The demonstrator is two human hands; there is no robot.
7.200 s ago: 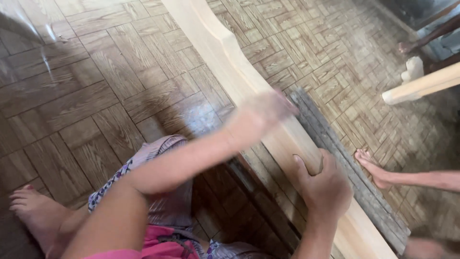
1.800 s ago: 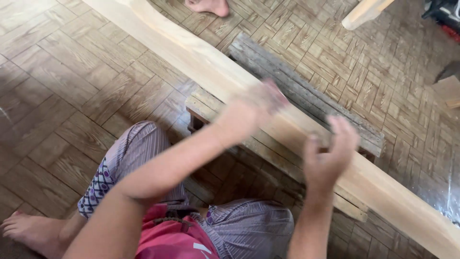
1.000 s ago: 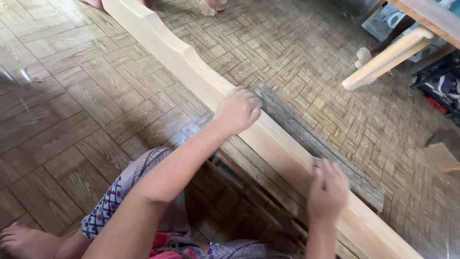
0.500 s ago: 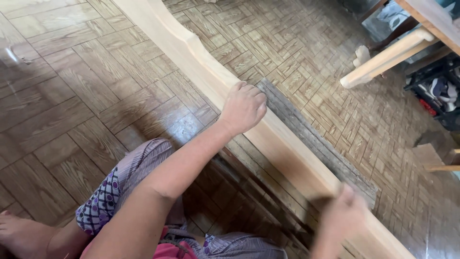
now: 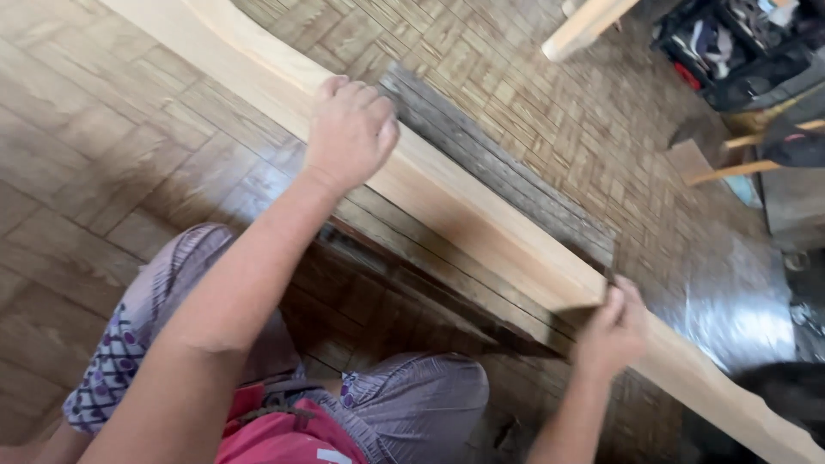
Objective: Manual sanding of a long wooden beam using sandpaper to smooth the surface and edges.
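two hands in view, both the wearer's. left hand (image 5: 351, 131), at 11 o'clock of centre, is curled with fingers folded over the far edge of one long pale wooden plank (image 5: 481, 228), palm pressed on its top face. right hand (image 5: 612, 326), at 4 o'clock, presses flat against the near face of the same plank, fingers together and pointing up; whether anything lies under the palm cannot be told, as the hand is blurred. the plank runs from 10 o'clock to 5 o'clock across the whole view, with a shaped, wavy edge near each end. it rests on one low weathered stool (image 5: 412, 262) of dark slats; grey slats (image 5: 498, 172) show beyond the plank's far side, touching it. one patterned parquet floor (image 5: 112, 155) lies beneath. the wearer's two knees in striped grey cloth (image 5: 421, 404) sit at 6 and 8 o'clock, just beside the stool. one pale wooden leg (image 5: 584, 26) juts in at 1 o'clock, well apart from the plank. one dark crate of clutter (image 5: 730, 43) stands at 2 o'clock.
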